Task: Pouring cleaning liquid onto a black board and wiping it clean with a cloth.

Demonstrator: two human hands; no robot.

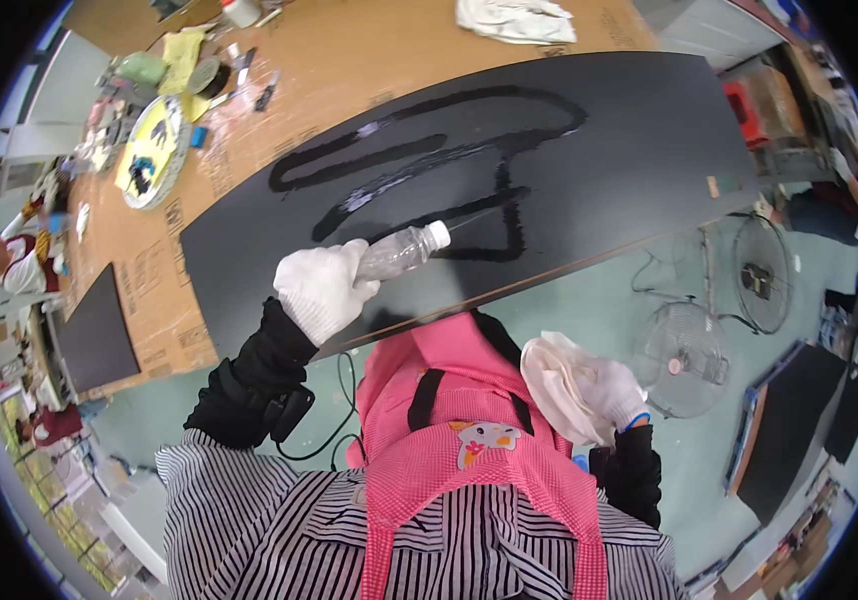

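My left hand (321,292), in a white knit glove, is closed around a clear plastic bottle (396,254) with a white cap. The bottle is tilted over a large black panel (639,140), and a thin streak runs from its cap to the right. Dark, wet-looking looping streaks (429,150) mark the panel's surface. My right hand (616,395), gloved too, grips a white cloth (561,385) beside my pink apron, off the panel's near edge. Its fingers are partly hidden by the cloth.
Brown cardboard (349,60) covers the table under the panel. At the left stand a white round tray (156,150) and a smaller black piece (101,335). Another white cloth (516,20) lies at the back. Fans (684,360) stand on the floor at right; people work at both sides.
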